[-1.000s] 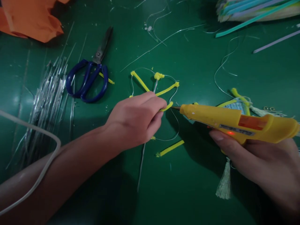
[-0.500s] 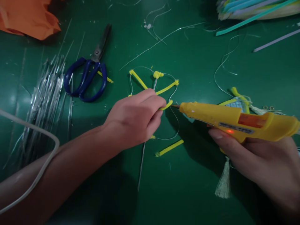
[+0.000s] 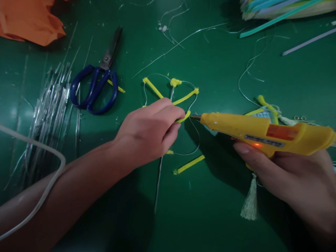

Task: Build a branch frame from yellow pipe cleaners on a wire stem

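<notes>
My left hand [image 3: 149, 131] is closed in a pinch on a short yellow fuzzy stick [image 3: 184, 117] that belongs to a thin wire frame [image 3: 195, 140] lying on the green table. Other yellow sticks [image 3: 185, 97] sit on the same frame. My right hand [image 3: 291, 182] grips a yellow glue gun [image 3: 262, 133], its red light on. The nozzle tip [image 3: 195, 117] points left, just beside the end of the pinched stick. A loose yellow stick [image 3: 189, 164] lies below the frame.
Blue-handled scissors [image 3: 97, 82] lie upper left, next to a bundle of silver strips [image 3: 49, 112]. Orange paper [image 3: 28, 19] is in the far left corner. Coloured paper strips [image 3: 278, 10] lie top right. A pale tassel [image 3: 249, 203] and a white cable [image 3: 49, 182] are nearby.
Almost nothing has moved. The glue gun nozzle stays at the end of the pinched yellow stick; the view has drifted slightly.
</notes>
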Motion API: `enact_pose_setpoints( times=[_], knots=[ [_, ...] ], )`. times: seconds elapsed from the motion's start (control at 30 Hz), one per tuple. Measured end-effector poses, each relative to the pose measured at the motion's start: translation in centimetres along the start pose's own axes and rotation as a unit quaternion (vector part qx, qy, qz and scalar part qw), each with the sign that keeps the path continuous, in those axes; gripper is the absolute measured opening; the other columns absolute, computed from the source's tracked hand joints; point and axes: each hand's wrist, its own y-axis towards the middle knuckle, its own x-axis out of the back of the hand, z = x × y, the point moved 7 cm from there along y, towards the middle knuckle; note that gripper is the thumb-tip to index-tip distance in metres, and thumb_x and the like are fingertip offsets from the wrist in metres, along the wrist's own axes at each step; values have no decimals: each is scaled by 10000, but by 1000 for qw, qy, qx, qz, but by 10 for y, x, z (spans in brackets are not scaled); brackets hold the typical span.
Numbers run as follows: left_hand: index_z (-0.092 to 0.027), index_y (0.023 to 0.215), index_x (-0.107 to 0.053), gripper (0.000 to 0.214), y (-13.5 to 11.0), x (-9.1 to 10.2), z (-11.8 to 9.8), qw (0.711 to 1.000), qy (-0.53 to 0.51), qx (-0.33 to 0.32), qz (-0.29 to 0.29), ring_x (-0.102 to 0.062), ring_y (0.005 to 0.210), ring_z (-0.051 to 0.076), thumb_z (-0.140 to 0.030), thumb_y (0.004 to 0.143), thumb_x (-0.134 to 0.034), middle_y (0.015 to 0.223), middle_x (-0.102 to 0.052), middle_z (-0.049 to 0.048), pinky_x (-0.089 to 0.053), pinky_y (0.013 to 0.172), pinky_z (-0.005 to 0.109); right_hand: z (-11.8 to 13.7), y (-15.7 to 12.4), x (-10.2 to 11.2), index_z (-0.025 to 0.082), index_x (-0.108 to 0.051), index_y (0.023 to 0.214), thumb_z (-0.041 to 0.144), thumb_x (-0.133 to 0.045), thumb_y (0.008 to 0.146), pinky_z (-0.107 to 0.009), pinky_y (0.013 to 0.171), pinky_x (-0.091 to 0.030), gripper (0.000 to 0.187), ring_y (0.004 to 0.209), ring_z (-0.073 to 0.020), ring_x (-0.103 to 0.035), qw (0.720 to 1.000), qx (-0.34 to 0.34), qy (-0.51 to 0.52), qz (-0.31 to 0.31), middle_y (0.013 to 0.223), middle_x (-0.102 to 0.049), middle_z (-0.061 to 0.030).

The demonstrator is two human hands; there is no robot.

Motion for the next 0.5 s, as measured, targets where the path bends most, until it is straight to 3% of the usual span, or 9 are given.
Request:
enact_pose_setpoints(
  times=[0.33,0.5],
  knots=[
    [-200,949,-656,162,2,1,-1,1000,-13,3,4,-565,674,125,-196,928,-496,797,-605,3,-413,604,258,-1,0,1,259,-708,711,763,-392,835,-381,480,-514,607,769,-323,-708,1000,-14,10,-8,736,-714,-87],
    [-204,977,-661,174,4,-1,-1,1000,-3,2,13,-560,676,127,-189,927,-496,780,-592,-4,-399,603,256,-1,-3,1,253,-732,739,781,-362,847,-355,422,-503,654,663,-290,-705,1000,2,3,-10,712,-732,-84]
  ],
)
